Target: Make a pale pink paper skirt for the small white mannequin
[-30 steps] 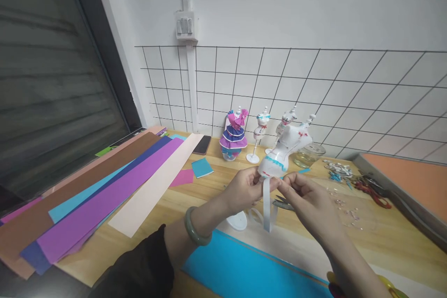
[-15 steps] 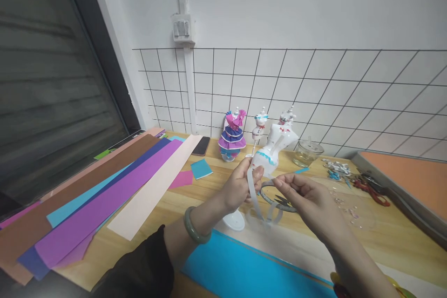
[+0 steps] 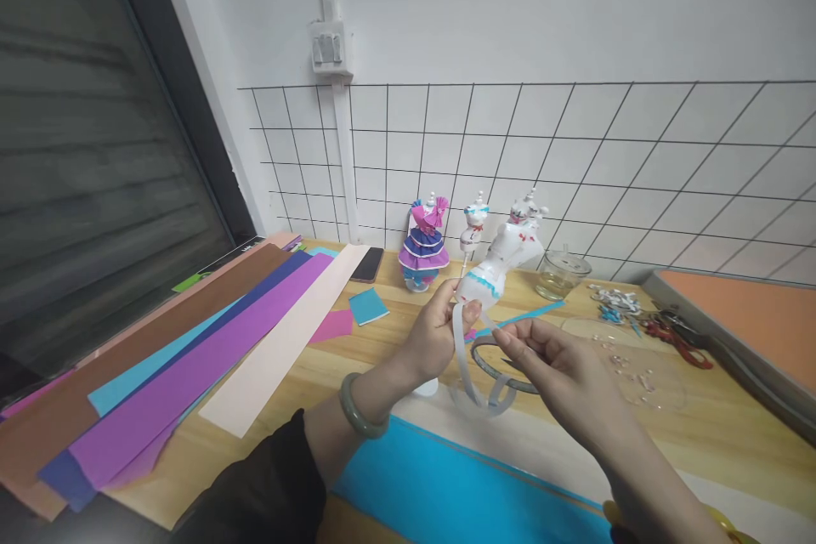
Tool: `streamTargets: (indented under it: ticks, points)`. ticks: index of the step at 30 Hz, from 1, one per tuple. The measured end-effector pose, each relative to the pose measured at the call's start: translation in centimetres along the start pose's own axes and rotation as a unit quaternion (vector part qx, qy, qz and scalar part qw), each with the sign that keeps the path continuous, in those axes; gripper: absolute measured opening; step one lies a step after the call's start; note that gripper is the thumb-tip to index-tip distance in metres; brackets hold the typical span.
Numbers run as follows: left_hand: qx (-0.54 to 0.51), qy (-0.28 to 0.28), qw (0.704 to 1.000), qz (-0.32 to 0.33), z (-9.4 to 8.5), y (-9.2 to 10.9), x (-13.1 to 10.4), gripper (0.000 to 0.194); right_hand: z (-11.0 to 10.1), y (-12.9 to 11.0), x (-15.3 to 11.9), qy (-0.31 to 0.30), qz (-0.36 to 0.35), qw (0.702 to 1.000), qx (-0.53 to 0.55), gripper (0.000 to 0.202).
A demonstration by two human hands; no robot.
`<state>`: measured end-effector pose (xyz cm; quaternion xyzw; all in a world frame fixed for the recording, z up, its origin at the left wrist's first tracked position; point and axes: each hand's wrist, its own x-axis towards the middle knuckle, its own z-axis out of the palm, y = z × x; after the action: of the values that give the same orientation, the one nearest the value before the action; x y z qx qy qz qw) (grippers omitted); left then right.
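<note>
My left hand (image 3: pixel 433 336) is closed around the lower end of a white mannequin torso (image 3: pixel 501 263), which is tilted and carries a light-blue band near its base and small red marks. From the torso's bottom a pale tape strip (image 3: pixel 464 361) hangs and curls in a loop. My right hand (image 3: pixel 552 357) pinches part of that strip between thumb and fingers, just right of the torso's lower end. Behind the strip is a round tape roll (image 3: pixel 484 359), partly hidden by my right hand. A white disc (image 3: pixel 426 388) shows below my left wrist.
Coloured paper strips (image 3: pixel 210 357) spread over the left side. A blue sheet (image 3: pixel 472 484) lies in front. At the back stand a dressed figurine (image 3: pixel 424 246), a small white mannequin (image 3: pixel 475 225) and a glass jar (image 3: pixel 562 274). Red-handled scissors (image 3: pixel 682 347) and an orange-topped tray (image 3: pixel 739 314) are right.
The torso has turned and tipped slightly in my left hand. The tape loop has shifted, and my right hand has moved slightly left. More of a blue strip behind my hands shows.
</note>
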<state>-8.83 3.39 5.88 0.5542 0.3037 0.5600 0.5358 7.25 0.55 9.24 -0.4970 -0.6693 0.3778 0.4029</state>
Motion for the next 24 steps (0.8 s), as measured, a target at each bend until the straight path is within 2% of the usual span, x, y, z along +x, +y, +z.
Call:
streamTargets:
  ticks: [9,15,19,24]
  points:
    - [-0.091,-0.066,0.992,-0.062,-0.1,0.9,0.0,0.032,-0.5,0.3,1.0,-0.007,0.025,1.0,0.012,0.05]
    - [-0.101,-0.064,0.987,-0.104,0.2,1.1,-0.1,0.038,-0.5,0.3,1.3,0.001,0.024,0.999,0.024,0.05]
    - [-0.107,-0.082,0.984,-0.114,0.2,1.1,-0.1,0.042,-0.6,0.4,1.3,0.003,0.012,1.0,0.019,0.049]
    - [-0.151,-0.098,0.973,-0.145,0.2,1.0,-0.2,0.046,-0.7,0.6,1.3,-0.012,0.032,0.999,0.024,0.05]
